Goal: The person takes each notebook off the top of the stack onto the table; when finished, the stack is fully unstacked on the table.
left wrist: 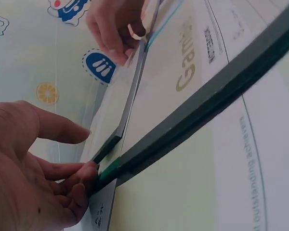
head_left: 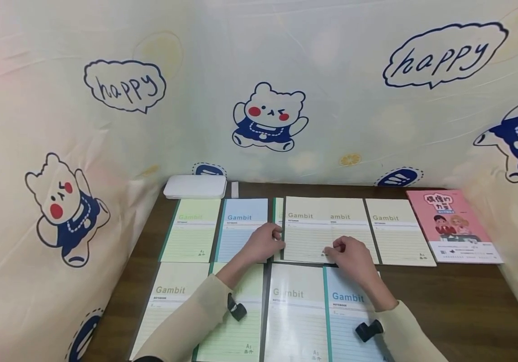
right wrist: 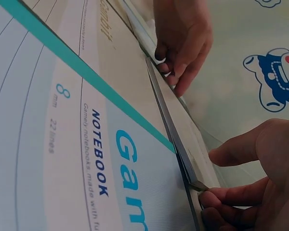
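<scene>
In the head view my left hand (head_left: pixel 264 242) is at the left edge of a cream notebook (head_left: pixel 306 239) in the upper row. My right hand (head_left: pixel 351 256) is near its lower right corner. This notebook overlaps another cream notebook (head_left: pixel 353 236) to its right. From the left wrist, curled fingertips of the left hand (left wrist: pixel 43 178) touch a dark spine corner, one digit standing apart. Curled fingers of the right hand (right wrist: pixel 245 187) meet the notebook's thin edge (right wrist: pixel 176 139) in the right wrist view, another digit raised off it.
Green (head_left: pixel 194 236) and blue (head_left: pixel 240 226) notebooks lie left of the hands, another cream one (head_left: pixel 401 236) to the right. Below are more notebooks, including a blue one (head_left: pixel 349 311). A pink book (head_left: pixel 453 226) is far right; a white case (head_left: pixel 195 186) sits at the back.
</scene>
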The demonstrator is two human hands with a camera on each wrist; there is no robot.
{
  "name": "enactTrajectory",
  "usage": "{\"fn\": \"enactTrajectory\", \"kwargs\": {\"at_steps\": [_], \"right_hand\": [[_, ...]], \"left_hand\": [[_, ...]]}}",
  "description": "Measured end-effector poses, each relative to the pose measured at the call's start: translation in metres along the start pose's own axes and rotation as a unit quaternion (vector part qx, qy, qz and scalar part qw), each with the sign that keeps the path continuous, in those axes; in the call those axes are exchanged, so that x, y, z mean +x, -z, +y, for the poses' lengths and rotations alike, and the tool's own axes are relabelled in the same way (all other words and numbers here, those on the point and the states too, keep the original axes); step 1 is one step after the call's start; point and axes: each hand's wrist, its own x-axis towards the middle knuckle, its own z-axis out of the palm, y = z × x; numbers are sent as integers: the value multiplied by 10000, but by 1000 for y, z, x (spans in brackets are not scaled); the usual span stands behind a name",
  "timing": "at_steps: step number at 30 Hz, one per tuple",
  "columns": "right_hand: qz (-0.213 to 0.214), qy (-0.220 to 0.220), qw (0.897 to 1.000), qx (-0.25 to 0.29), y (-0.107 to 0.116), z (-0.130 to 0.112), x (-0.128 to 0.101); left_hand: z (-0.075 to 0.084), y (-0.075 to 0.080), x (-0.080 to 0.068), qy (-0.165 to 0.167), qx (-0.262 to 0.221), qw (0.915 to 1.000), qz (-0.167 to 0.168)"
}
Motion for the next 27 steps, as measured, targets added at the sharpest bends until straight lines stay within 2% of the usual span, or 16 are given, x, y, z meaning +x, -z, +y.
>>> {"fn": "enactTrajectory", "kwargs": {"at_steps": [4, 7, 13, 18, 21, 23, 25, 27], "right_hand": [[9, 28, 10000, -50, 1, 0, -1], [21, 53, 10000, -71, 1, 1, -1], [6, 125, 9999, -83, 0, 0, -2], [38, 298, 9995, -123, 1, 0, -1], [24, 344, 9993, -106, 4, 0, -1], [-26, 346, 9994, -3, 5, -1, 0], [-68, 240, 9995, 202, 5, 0, 2], [-97, 83, 9986, 507, 5, 1, 4]], "left_hand": [[1, 1, 0, 232, -554, 9982, -32], [3, 1, 2, 389, -1154, 9926, -27], [-4, 0, 4, 513, -2185, 9744, -87], [-12, 0, 7, 778, -2813, 9559, -346], [-14, 2, 10, 905, -3072, 9462, -458], [-15, 2, 12, 962, -3130, 9436, -497], [-15, 3, 12, 966, -3109, 9441, -513], [-15, 2, 11, 882, -2978, 9492, -494]]}}
